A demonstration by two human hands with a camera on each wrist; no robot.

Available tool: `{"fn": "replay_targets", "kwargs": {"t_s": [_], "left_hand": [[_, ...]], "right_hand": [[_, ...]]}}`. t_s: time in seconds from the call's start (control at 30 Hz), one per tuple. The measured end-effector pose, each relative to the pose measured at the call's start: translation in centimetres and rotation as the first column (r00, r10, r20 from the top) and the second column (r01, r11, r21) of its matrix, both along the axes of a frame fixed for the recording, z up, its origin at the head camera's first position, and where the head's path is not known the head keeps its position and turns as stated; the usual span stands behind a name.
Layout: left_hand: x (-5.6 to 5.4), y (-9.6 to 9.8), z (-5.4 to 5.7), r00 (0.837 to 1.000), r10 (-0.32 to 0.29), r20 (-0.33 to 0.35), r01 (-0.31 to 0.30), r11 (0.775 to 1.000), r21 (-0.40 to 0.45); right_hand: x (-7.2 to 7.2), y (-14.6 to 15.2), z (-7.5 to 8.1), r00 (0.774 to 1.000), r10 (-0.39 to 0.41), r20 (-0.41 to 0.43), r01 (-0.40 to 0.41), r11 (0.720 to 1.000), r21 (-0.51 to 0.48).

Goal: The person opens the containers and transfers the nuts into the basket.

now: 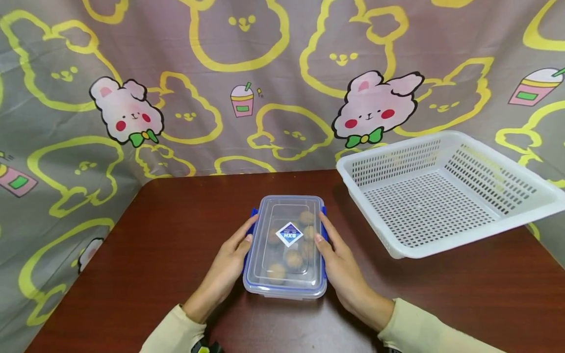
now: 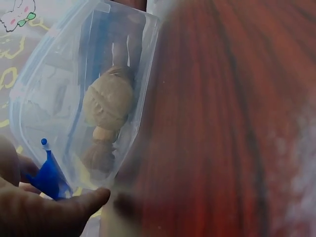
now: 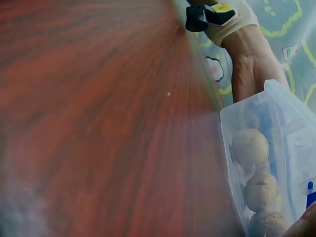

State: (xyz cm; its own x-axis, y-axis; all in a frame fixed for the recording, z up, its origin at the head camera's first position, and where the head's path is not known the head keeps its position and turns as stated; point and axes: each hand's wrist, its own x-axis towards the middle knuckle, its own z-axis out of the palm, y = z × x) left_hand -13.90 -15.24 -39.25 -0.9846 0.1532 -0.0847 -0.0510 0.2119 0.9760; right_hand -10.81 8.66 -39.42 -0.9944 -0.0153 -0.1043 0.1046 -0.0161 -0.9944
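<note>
A clear plastic food container (image 1: 282,206) with a lid, a blue seal and blue side clips is between my hands. A diamond-shaped sticker (image 1: 289,234) marks the lid. Through the plastic I see several walnuts (image 3: 250,149), wrinkled and light brown. My left hand (image 1: 225,267) grips the left side, its thumb near the lid's edge. On the opposite side my right hand (image 1: 346,269) holds the container the same way. One blue clip (image 2: 49,177) juts out beside the left hand. Fingers under the container are partly hidden. Whether its base touches the table I cannot tell.
A white perforated plastic basket (image 1: 368,211) stands to the right on the dark red-brown table (image 1: 185,211). A curtain (image 1: 282,88) printed with cartoon rabbits and drink cups hangs behind the table and along its sides.
</note>
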Motion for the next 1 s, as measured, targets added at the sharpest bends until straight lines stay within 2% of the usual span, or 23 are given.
{"fn": "replay_targets", "kwargs": {"t_s": [0.17,0.37,0.5,0.67,1.0], "left_hand": [[-0.2,0.1,0.2,0.999,0.019,-0.026,-0.020,0.999,-0.034],[-0.1,0.4,0.4,0.999,0.034,-0.014,-0.034,0.999,-0.026],[0.4,0.8,0.6,1.000,0.010,-0.004,-0.010,1.000,-0.021],[0.6,1.3,0.8,0.999,-0.030,-0.024,0.030,0.999,-0.038],[0.7,1.3,0.5,1.000,-0.018,0.004,0.018,0.999,-0.026]], "right_hand": [[0.0,0.0,0.1,1.000,-0.007,0.009,0.007,1.000,-0.019],[0.0,0.0,0.1,1.000,0.000,0.014,0.000,0.999,-0.052],[0.0,0.2,0.2,1.000,0.008,0.012,-0.007,0.998,-0.059],[-0.1,0.3,0.1,1.000,0.014,0.025,-0.012,0.998,-0.065],[-0.2,0.6,-0.3,0.996,0.089,0.032,-0.087,0.995,-0.056]]}}
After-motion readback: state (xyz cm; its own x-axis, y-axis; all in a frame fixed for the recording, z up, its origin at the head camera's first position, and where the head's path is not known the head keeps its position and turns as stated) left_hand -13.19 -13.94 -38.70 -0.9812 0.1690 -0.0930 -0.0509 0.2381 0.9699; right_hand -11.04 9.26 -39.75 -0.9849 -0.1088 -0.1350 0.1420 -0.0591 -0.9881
